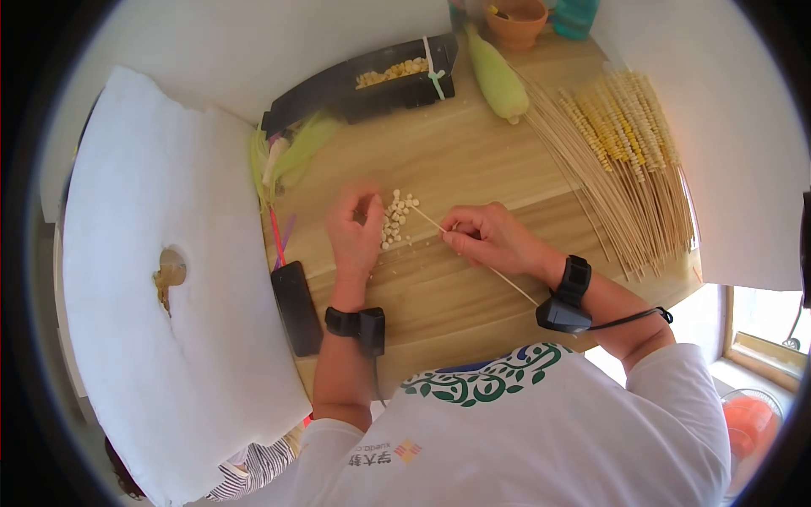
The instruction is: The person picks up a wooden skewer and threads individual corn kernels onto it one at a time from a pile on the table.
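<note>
My right hand point(486, 234) is closed on a thin wooden stick point(513, 286), which slants from near the wrist device up to the corn kernels. The stick's tip reaches the right side of a small heap of pale kernels point(394, 221). My left hand point(356, 221) is at the left edge of this heap, its fingers curved, the thumb apart from the blurred fingers; nothing shows between them. Many sticks threaded with white and yellow kernels point(629, 139) lie at the right, beside bare sticks point(591, 190).
A black tray point(363, 90) with kernels stands at the back, near a corn cob in husk point(498, 80) and a clay bowl point(517, 24). Peeled husks point(300, 150) and a black phone point(296, 308) lie along the left edge of the wooden table point(473, 160).
</note>
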`<act>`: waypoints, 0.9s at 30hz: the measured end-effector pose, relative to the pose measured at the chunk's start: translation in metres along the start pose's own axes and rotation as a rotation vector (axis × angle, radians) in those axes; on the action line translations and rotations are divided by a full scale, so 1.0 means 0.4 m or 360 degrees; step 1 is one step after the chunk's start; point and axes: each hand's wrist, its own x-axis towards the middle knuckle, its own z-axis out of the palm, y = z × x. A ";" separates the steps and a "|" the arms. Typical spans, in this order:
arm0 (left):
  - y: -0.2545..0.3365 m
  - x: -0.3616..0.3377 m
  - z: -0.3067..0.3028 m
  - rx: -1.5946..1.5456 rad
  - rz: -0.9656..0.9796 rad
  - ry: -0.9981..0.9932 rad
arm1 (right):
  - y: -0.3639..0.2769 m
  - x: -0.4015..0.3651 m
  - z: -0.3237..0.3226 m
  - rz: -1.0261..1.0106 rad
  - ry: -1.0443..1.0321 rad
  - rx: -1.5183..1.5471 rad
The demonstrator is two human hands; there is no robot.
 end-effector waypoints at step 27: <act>0.041 -0.102 -0.051 -0.1530 -0.0437 -0.0158 | 0.023 -0.048 0.071 -0.0278 -0.0078 0.0256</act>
